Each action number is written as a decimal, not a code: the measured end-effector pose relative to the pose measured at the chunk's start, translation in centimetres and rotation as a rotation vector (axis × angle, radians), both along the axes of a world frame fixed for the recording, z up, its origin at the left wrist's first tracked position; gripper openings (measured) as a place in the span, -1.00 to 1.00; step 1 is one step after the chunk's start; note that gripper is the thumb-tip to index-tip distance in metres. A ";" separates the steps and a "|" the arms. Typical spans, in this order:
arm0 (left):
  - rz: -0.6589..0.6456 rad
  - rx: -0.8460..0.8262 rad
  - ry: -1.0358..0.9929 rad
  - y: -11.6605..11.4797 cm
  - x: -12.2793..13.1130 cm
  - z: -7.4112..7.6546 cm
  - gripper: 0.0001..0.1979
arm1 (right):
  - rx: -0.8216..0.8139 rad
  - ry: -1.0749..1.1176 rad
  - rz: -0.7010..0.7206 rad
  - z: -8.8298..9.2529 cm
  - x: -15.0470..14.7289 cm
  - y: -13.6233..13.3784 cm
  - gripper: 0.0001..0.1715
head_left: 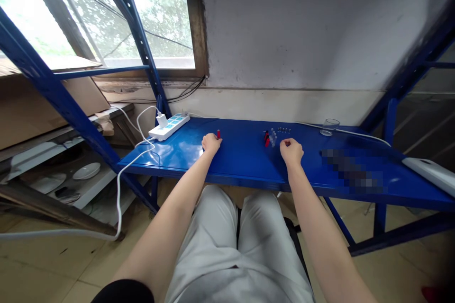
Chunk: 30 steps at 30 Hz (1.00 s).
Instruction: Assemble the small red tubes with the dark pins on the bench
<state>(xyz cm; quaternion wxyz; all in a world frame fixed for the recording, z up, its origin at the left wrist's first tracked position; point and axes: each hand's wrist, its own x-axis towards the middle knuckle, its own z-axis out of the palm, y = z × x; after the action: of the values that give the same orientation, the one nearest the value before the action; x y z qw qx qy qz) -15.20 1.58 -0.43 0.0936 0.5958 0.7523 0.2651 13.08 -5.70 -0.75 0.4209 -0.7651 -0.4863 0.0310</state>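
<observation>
My left hand (211, 143) rests on the blue metal shelf (245, 161), fingers curled round a small red object (218, 134) that sticks up past them. My right hand (291, 150) is also closed, a bit of red (287, 142) showing at its fingers. Just beyond it stand a cluster of small clear vials (273, 138), a red-and-dark piece (266, 138) and a row of tiny dark bits (283, 129).
A white power strip (169, 126) with a plugged charger and cables lies at the shelf's left rear. A small glass dish (330, 126) sits at the back right, a white device (428, 170) at the right edge. Blue rack posts flank the shelf. Plates lie lower left.
</observation>
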 end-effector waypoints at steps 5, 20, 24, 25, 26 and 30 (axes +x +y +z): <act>-0.020 0.128 0.008 -1.4 -0.2 -0.1 -0.71 | -0.149 -0.092 0.052 -0.4 0.0 0.3 -0.73; -0.763 0.358 0.326 -6.6 10.8 0.4 -0.46 | -0.214 -0.286 0.157 -1.1 -0.3 0.6 -0.67; -0.753 0.303 0.386 -6.0 12.8 0.0 -0.47 | -0.230 -0.313 0.166 -0.8 -0.5 0.5 -0.64; -0.751 0.300 0.396 -5.8 13.1 0.0 -0.49 | -0.232 -0.314 0.165 -0.8 -0.5 0.4 -0.64; -0.748 0.302 0.405 -5.6 13.3 0.1 -0.52 | -0.233 -0.314 0.163 -0.7 -0.5 0.5 -0.64; -0.752 0.360 0.413 -5.2 13.6 0.5 -0.64 | -0.232 -0.312 0.152 -0.8 -0.5 0.7 -0.66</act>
<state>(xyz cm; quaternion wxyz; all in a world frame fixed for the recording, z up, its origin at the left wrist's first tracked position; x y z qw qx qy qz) -1.65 -3.60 0.04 -0.0735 0.8744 0.4289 0.2147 12.54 -4.96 -1.53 0.2460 -0.7652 -0.5949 -0.0003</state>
